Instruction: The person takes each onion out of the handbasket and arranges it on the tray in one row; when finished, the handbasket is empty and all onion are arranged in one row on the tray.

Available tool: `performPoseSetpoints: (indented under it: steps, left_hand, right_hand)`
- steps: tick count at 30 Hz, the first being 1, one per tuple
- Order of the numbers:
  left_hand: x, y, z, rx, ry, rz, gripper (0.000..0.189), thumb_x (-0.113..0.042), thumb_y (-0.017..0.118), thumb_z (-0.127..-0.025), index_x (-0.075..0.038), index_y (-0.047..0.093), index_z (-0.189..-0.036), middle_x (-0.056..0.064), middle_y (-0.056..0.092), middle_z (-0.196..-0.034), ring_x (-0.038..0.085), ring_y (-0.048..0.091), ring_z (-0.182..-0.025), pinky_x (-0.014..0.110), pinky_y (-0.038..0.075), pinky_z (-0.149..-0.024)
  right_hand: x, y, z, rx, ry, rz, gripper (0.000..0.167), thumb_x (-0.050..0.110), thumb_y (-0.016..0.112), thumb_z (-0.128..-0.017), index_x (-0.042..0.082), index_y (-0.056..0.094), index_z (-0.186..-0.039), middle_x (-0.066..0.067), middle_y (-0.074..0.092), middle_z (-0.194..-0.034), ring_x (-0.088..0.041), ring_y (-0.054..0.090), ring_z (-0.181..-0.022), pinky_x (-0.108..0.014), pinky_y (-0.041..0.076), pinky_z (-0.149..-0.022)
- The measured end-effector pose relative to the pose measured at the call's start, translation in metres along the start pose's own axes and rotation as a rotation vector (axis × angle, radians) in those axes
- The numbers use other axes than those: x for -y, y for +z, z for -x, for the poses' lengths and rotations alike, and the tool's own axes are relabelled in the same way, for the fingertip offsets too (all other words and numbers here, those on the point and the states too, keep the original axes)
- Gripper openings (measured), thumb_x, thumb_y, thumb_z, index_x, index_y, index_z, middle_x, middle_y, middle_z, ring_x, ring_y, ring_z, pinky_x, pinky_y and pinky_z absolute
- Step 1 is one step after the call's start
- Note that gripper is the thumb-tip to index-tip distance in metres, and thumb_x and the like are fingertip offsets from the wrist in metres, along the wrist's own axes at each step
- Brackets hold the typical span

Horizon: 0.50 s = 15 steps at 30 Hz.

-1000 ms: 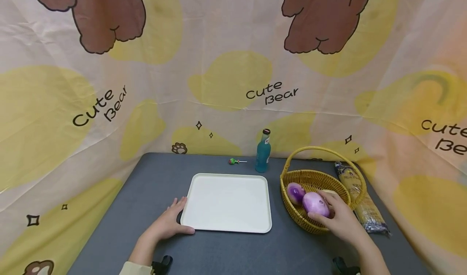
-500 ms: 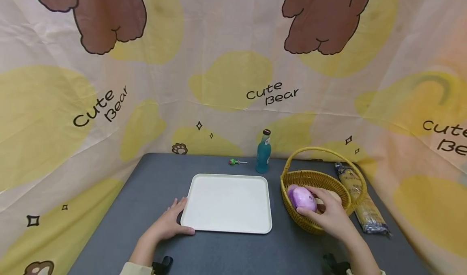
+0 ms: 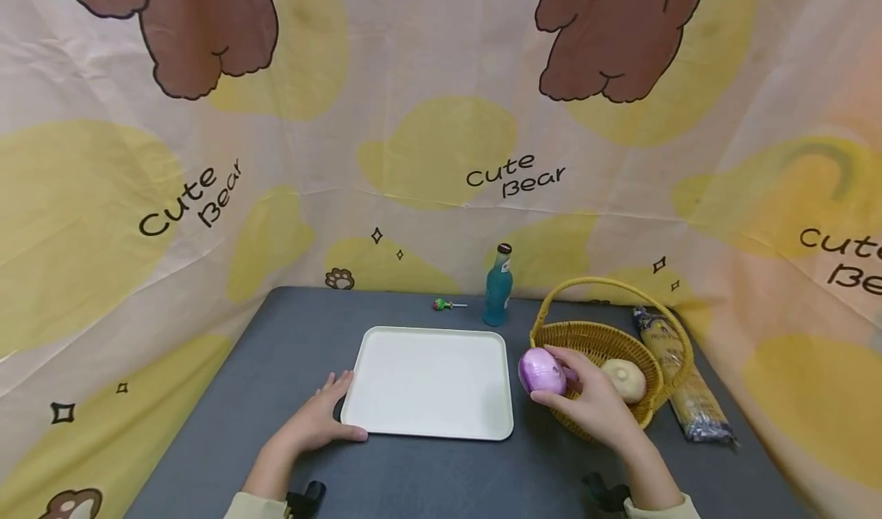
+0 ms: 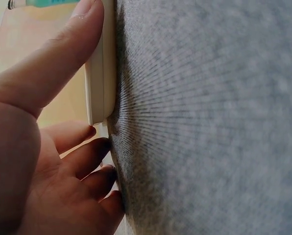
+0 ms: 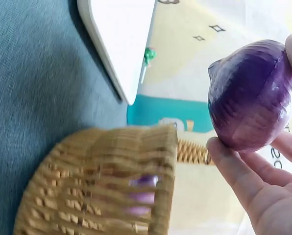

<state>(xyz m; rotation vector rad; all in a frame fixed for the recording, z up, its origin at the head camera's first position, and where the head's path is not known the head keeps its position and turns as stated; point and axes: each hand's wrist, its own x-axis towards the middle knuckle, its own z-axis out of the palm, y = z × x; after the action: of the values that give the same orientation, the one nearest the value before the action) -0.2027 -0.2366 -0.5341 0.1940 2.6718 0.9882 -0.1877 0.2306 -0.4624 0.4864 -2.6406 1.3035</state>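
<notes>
My right hand [image 3: 596, 400] holds a purple onion [image 3: 542, 371] between thumb and fingertips, over the left rim of the wicker basket [image 3: 599, 331]. In the right wrist view the onion [image 5: 254, 98] is raised above the basket rim, its pointed end facing away from the palm. Inside the basket lie a second purple onion [image 3: 570, 375], mostly hidden behind my fingers, and a round cream-coloured thing [image 3: 625, 381] with a small knob. My left hand [image 3: 317, 419] rests at the near left corner of a white tray [image 3: 427, 385], thumb along its front edge, fingers extended by its left side.
A teal bottle [image 3: 498, 289] with a dark cap stands behind the tray, beside a lollipop [image 3: 441, 305] lying on the grey table [image 3: 427, 473]. A long clear-and-yellow packet [image 3: 696, 396] lies right of the basket. The basket's tall handle [image 3: 599, 280] arches over it. Patterned cloth hangs behind.
My right hand has carried the onion left, from inside the basket to over its left rim, uncovering the cream-coloured thing. The left hand and tray have stayed in place.
</notes>
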Motion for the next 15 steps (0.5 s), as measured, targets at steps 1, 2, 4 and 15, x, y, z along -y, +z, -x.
performPoseSetpoints:
  steps: [1, 2, 4, 15]
  left_hand:
    - [0.0, 0.0, 0.0, -0.001, 0.001, 0.0, 0.122, -0.048, 0.091, -0.068, -0.003, 0.024, -0.16, 0.018, 0.022, -0.166, 0.048, 0.005, -0.153, 0.072, 0.013, -0.117]
    - [0.0, 0.0, 0.0, -0.002, 0.002, -0.002, 0.122, -0.048, 0.091, -0.068, -0.003, 0.024, -0.16, 0.018, 0.022, -0.166, 0.048, 0.005, -0.153, 0.072, 0.013, -0.117]
    - [0.001, 0.001, 0.0, -0.005, 0.003, -0.003, 0.122, -0.048, 0.091, -0.068, -0.003, 0.024, -0.16, 0.018, 0.023, -0.166, 0.048, 0.005, -0.153, 0.072, 0.013, -0.118]
    - [0.004, 0.002, -0.003, -0.009, 0.004, -0.007, 0.124, -0.051, 0.091, -0.066, -0.004, 0.025, -0.16, 0.017, 0.023, -0.166, 0.047, 0.005, -0.154, 0.072, 0.012, -0.118]
  right_hand:
    - [0.001, 0.002, -0.002, 0.003, -0.005, -0.008, 0.07, 0.036, 0.087, -0.079, 0.014, 0.058, -0.139, -0.007, 0.062, -0.133, -0.024, 0.066, -0.109, -0.034, 0.06, -0.085]
    - [0.001, 0.004, -0.003, 0.008, -0.009, -0.019, 0.071, 0.035, 0.087, -0.079, 0.014, 0.057, -0.14, -0.007, 0.062, -0.133, -0.023, 0.066, -0.108, -0.031, 0.06, -0.083]
    - [0.003, 0.008, -0.006, 0.016, -0.014, -0.035, 0.072, 0.035, 0.087, -0.079, 0.013, 0.056, -0.141, -0.008, 0.062, -0.133, -0.022, 0.066, -0.106, -0.028, 0.059, -0.082]
    - [0.014, 0.024, -0.013, 0.004, -0.041, 0.021, 0.073, 0.038, 0.089, -0.075, 0.014, 0.061, -0.138, -0.008, 0.063, -0.133, -0.023, 0.059, -0.114, -0.043, 0.06, -0.089]
